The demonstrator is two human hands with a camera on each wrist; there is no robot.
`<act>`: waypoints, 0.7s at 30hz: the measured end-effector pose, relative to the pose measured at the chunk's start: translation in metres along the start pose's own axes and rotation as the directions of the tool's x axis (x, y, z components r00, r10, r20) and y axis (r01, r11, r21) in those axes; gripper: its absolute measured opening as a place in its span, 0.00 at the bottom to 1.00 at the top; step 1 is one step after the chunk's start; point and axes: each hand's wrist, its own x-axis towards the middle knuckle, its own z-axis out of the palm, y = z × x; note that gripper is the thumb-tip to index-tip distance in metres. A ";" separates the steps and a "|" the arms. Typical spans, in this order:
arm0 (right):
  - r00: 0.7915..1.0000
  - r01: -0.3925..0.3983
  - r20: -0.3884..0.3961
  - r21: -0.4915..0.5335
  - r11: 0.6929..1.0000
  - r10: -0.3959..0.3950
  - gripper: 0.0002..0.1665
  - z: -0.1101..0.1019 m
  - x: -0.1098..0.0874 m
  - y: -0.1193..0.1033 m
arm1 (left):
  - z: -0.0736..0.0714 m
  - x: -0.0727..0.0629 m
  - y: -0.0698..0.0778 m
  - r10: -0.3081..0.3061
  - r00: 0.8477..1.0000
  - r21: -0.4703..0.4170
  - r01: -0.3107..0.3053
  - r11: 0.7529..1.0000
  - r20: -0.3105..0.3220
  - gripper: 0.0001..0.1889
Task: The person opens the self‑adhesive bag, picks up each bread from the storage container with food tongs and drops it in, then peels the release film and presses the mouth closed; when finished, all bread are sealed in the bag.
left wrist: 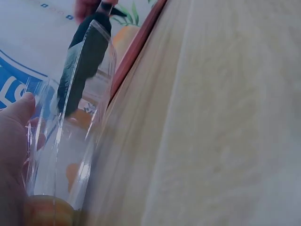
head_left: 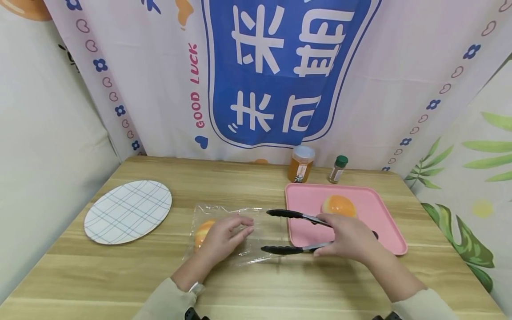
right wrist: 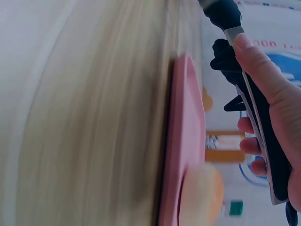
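My left hand (head_left: 226,238) grips a clear plastic bag (head_left: 264,226) on the table. Inside the bag, partly behind that hand, is an orange-topped bun (head_left: 203,232); its rounded edge shows low in the left wrist view. My right hand (head_left: 348,235) holds black-and-silver tongs (right wrist: 256,108), their arms spread and black tips pointing left over the bag's right end. In the left wrist view a dark tong tip (left wrist: 84,66) overlaps the bag's plastic; whether it is inside I cannot tell. Another bun (head_left: 339,206) sits on the pink tray (head_left: 384,213), just beyond the right hand.
A white checked oval plate (head_left: 128,212) lies at the left of the wooden table (head_left: 236,293). Behind the tray stand a jar of amber contents (head_left: 301,165) and a small green-capped bottle (head_left: 338,169). A printed cloth (head_left: 168,89) hangs along the table's back edge.
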 end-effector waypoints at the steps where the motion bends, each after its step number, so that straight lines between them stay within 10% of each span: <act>1: 1.000 -0.017 -0.010 0.000 1.000 0.017 0.55 -0.002 -0.005 0.005 | 0.000 0.000 0.000 0.003 1.000 0.002 -0.003 1.000 0.000 0.08; 21: 0.927 -0.371 -0.031 0.050 0.927 0.373 0.66 -0.027 -0.068 0.102 | 0.001 0.014 -0.009 0.092 0.995 -0.040 -0.091 0.995 0.036 0.08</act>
